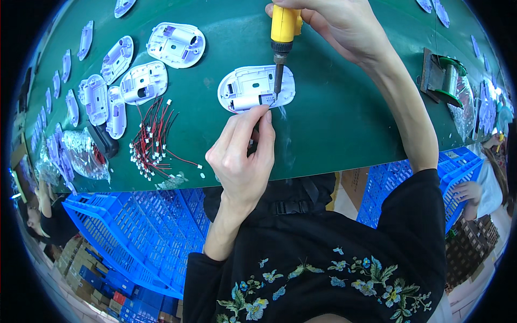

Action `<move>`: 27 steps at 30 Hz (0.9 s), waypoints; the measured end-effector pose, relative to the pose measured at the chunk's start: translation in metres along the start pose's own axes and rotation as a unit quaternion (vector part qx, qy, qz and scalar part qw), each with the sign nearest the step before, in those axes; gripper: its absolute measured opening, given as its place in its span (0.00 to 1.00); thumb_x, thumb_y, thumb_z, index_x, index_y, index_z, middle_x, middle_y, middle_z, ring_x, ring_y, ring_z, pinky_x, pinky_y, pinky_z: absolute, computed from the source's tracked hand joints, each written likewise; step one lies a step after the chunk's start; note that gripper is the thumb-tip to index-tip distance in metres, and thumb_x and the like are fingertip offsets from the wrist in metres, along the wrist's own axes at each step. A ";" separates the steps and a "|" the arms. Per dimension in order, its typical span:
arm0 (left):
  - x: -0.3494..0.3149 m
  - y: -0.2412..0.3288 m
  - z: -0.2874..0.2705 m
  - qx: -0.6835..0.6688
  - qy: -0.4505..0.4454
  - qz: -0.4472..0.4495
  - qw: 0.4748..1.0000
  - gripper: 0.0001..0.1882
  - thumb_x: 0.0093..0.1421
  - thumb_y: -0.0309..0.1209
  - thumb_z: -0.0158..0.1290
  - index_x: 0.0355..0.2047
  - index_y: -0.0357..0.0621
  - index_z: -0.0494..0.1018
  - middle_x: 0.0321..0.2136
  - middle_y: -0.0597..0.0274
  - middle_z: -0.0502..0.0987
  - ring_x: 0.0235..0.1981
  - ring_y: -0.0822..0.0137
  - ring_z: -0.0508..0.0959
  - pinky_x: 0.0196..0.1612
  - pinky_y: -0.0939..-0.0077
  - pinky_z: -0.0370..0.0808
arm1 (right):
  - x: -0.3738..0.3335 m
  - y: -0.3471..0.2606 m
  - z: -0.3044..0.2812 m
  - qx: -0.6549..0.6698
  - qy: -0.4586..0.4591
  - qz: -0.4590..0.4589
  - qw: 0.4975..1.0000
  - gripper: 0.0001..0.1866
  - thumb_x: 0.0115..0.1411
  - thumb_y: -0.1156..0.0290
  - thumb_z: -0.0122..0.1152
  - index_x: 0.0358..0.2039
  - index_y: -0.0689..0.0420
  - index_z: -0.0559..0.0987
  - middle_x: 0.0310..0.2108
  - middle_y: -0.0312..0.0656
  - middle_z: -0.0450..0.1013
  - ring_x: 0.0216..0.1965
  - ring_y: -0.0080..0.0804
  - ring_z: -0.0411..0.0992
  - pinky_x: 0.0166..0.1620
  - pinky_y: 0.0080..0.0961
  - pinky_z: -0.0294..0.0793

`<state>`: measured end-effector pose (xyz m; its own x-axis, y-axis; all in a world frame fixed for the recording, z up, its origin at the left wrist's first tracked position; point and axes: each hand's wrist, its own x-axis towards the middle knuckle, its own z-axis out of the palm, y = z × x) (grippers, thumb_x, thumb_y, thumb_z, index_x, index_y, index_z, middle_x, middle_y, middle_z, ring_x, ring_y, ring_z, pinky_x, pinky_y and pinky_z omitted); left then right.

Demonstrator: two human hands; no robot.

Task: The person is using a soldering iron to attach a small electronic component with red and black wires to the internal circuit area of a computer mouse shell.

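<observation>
A white oval plastic housing [249, 81] lies on the green table, its inside with ribs and a battery-like compartment facing up. From above, my right hand [336, 21] is closed round a yellow soldering iron [284, 27] with a black collar. Its dark tip points down at the housing's lower right part. My left hand [242, 148] is pinched at the housing's near edge, close to the tip. What lies between those fingertips is too small to make out. Left of this hand is a loose pile of red and black wires [153, 142] with small white connectors.
Several more white housings [175, 44] lie at the left on the green table [344, 134]. A clear plastic bag [86, 156] sits at the left near edge. A wire spool with green flanges [449, 81] stands at the right. Blue crates [145, 231] are below the table; other people sit at both sides.
</observation>
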<state>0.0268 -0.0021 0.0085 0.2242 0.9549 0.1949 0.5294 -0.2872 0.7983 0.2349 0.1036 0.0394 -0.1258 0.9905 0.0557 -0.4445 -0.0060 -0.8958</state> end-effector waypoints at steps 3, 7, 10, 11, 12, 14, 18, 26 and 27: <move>0.000 -0.001 0.000 -0.003 0.006 0.003 1.000 0.09 0.57 0.17 0.63 0.38 0.36 0.81 0.26 0.59 0.81 0.19 0.70 0.76 0.22 0.77 0.71 | 0.001 -0.004 0.000 0.000 -0.009 -0.014 1.000 0.44 0.59 0.86 0.62 0.70 0.56 0.50 0.41 0.37 0.65 0.41 0.25 0.72 0.46 0.23 0.75; -0.001 0.000 0.000 0.000 0.005 -0.001 1.000 0.09 0.56 0.17 0.64 0.38 0.36 0.81 0.26 0.59 0.81 0.19 0.70 0.76 0.22 0.77 0.70 | 0.002 -0.011 -0.004 0.013 -0.013 -0.022 1.000 0.40 0.58 0.86 0.61 0.66 0.58 0.53 0.41 0.36 0.65 0.41 0.26 0.73 0.46 0.24 0.76; -0.001 0.000 0.000 -0.001 0.006 0.000 1.000 0.09 0.56 0.17 0.64 0.38 0.36 0.81 0.26 0.59 0.81 0.19 0.70 0.76 0.22 0.77 0.70 | 0.003 -0.018 -0.006 0.036 -0.028 -0.042 0.998 0.38 0.57 0.86 0.60 0.65 0.59 0.54 0.41 0.37 0.66 0.42 0.26 0.73 0.46 0.26 0.77; -0.001 0.001 0.000 -0.001 0.005 -0.001 1.000 0.09 0.56 0.17 0.64 0.38 0.37 0.81 0.26 0.59 0.81 0.19 0.70 0.76 0.22 0.77 0.70 | 0.003 -0.021 -0.006 0.034 -0.027 -0.050 0.998 0.38 0.57 0.86 0.60 0.65 0.59 0.54 0.42 0.37 0.66 0.42 0.26 0.73 0.46 0.27 0.78; -0.001 0.001 0.000 -0.002 0.005 -0.001 1.000 0.09 0.56 0.17 0.64 0.38 0.37 0.81 0.26 0.59 0.81 0.19 0.70 0.76 0.22 0.77 0.70 | 0.001 -0.024 -0.005 0.034 -0.027 -0.049 0.998 0.38 0.57 0.86 0.60 0.65 0.59 0.54 0.42 0.37 0.66 0.42 0.26 0.73 0.46 0.27 0.78; -0.001 0.000 0.000 0.002 0.004 0.003 1.000 0.09 0.56 0.17 0.64 0.38 0.37 0.81 0.26 0.59 0.81 0.19 0.70 0.76 0.22 0.77 0.70 | -0.001 -0.029 -0.003 0.030 -0.020 -0.063 0.997 0.36 0.57 0.85 0.61 0.64 0.60 0.56 0.43 0.38 0.65 0.42 0.26 0.73 0.48 0.29 0.79; -0.001 0.000 -0.001 0.005 0.000 0.001 1.000 0.08 0.57 0.17 0.63 0.38 0.37 0.81 0.26 0.59 0.81 0.19 0.70 0.76 0.22 0.77 0.71 | -0.003 -0.044 -0.007 -0.011 -0.042 -0.093 0.995 0.34 0.57 0.82 0.62 0.62 0.63 0.60 0.45 0.39 0.64 0.44 0.28 0.74 0.49 0.30 0.80; 0.011 0.011 -0.018 0.138 0.002 0.084 0.987 0.13 0.54 0.20 0.66 0.41 0.40 0.82 0.38 0.58 0.80 0.27 0.62 0.80 0.28 0.70 0.74 | -0.007 -0.086 -0.025 -0.142 -0.001 -0.198 0.970 0.35 0.58 0.78 0.60 0.64 0.66 0.57 0.46 0.44 0.65 0.47 0.29 0.70 0.50 0.33 0.79; 0.018 0.009 -0.023 0.141 0.009 0.087 0.986 0.13 0.54 0.20 0.66 0.41 0.40 0.82 0.38 0.58 0.80 0.27 0.62 0.80 0.28 0.70 0.74 | -0.008 -0.091 -0.027 -0.141 -0.006 -0.204 0.969 0.35 0.58 0.78 0.60 0.64 0.66 0.57 0.46 0.44 0.65 0.47 0.29 0.70 0.50 0.33 0.79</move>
<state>0.0166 0.0138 0.0325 0.3191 0.8896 0.3268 0.6915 -0.4543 0.5617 0.3001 0.1000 0.1084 -0.0013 0.9012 0.4335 -0.2001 0.4245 -0.8831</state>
